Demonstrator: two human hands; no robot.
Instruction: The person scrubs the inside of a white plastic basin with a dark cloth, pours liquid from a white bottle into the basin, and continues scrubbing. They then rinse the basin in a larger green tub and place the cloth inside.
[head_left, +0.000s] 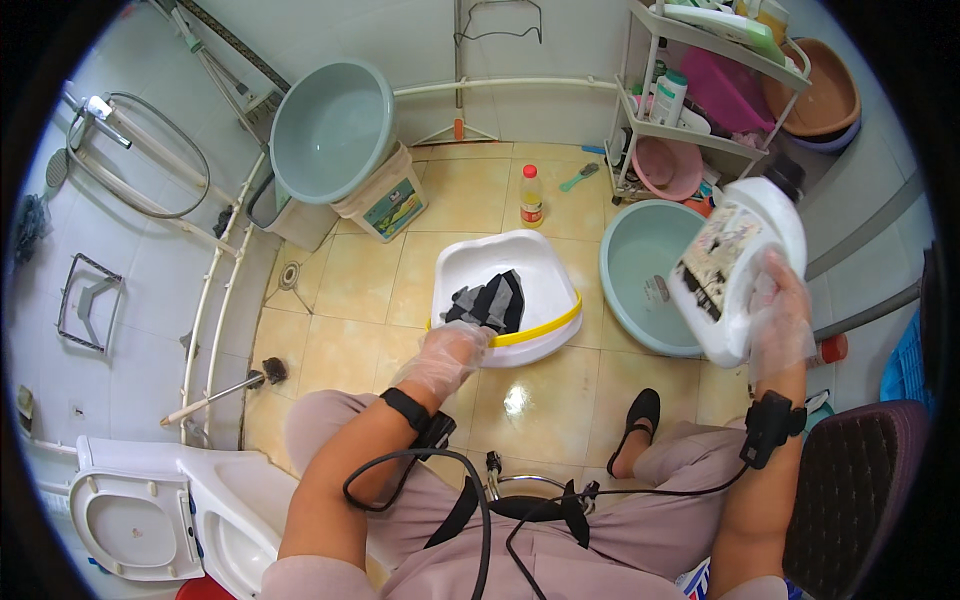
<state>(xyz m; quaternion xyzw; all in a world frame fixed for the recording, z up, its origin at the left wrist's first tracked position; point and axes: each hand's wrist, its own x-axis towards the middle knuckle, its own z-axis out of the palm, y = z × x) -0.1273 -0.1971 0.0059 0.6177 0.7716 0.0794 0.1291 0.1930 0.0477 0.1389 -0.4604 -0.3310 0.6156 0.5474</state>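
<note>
In clear plastic gloves, both my hands are in the head view. My right hand (780, 300) grips the handle of a large white plastic jug (750, 214), raised and tilted above the floor at the right, its dark cap towards the top. My left hand (454, 345) is at the near rim of a white plastic bucket (480, 251), beside its yellow handle (540, 328). The fingertips are hidden, so I cannot tell what they grasp. Inside the bucket lies a crumpled black-and-grey cloth (499, 300).
A grey-green basin (645, 277) stands on the floor, partly behind the jug. Beyond the bucket are a red-capped bottle (531, 199) and a green brush (580, 177). Another basin (334, 131) rests on a lidded pail (394, 199). A shelf rack (705, 135) stands at the back right; a toilet (135, 525) is at lower left.
</note>
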